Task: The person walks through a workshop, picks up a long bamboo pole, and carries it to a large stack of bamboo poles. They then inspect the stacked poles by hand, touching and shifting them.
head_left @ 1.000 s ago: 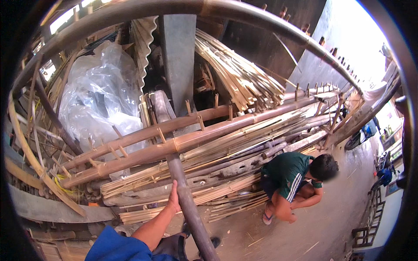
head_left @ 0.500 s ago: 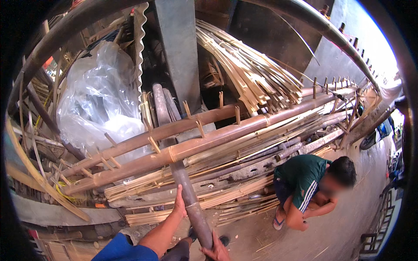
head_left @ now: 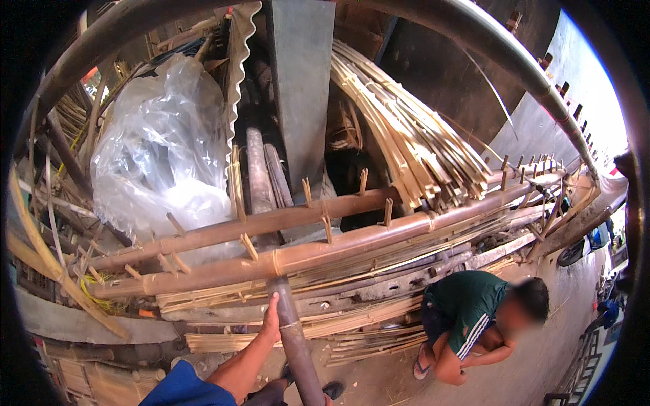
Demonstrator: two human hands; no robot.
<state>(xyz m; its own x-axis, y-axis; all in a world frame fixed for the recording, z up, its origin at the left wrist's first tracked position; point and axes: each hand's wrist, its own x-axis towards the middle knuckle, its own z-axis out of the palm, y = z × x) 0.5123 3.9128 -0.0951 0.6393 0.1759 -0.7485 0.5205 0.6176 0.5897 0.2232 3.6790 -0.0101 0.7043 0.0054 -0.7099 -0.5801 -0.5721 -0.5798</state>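
A dark brown bamboo pole [head_left: 292, 331] slants from the lower edge, passes beneath two pegged bamboo rails and extends behind them. My left hand [head_left: 271, 321] grips it from the left side, just on my side of the nearer rail [head_left: 345, 241], with some fingers hidden behind it. At the bottom edge, only a sliver of my right hand [head_left: 330, 401] shows against the pole's near part; its fingers are mostly cut off. Short wooden pegs stick up from the nearer rail and the farther rail [head_left: 220, 230].
A bundle of pale split bamboo strips [head_left: 413, 135] leans on the rails. Clear plastic sheeting [head_left: 159, 155] lies to the left, beside a grey post [head_left: 303, 88]. More strips [head_left: 372, 314] lie on the ground. A person in a green shirt [head_left: 467, 308] crouches at the right.
The pole has slid a little farther away under the rails, my left hand moving with it. My right hand has dropped mostly out of view. The whole view has shifted slightly.
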